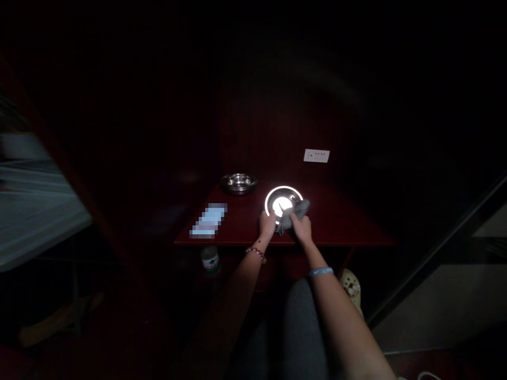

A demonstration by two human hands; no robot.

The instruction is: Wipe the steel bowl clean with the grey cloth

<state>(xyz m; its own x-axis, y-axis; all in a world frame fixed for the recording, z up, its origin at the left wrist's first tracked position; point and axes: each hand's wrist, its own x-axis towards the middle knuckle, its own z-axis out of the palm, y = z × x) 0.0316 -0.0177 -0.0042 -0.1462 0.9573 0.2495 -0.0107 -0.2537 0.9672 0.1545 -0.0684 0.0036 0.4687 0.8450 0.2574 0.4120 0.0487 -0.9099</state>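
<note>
A shiny round metal dish (pixel 282 199) sits on a dark red table (pixel 340 221), brightly lit. My left hand (pixel 266 224) is closed on the dish's near left rim. My right hand (pixel 301 228) grips a grey cloth (pixel 298 210) that is pressed against the dish's right side. A bead bracelet is on my left wrist, a blue band on my right.
A second metal dish (pixel 238 182) stands at the back left of the table. A blurred-out flat item (pixel 209 220) lies near the left edge. A plastic bottle (pixel 209 259) stands below the table. A wall socket plate (pixel 316 155) is behind. The room is very dark.
</note>
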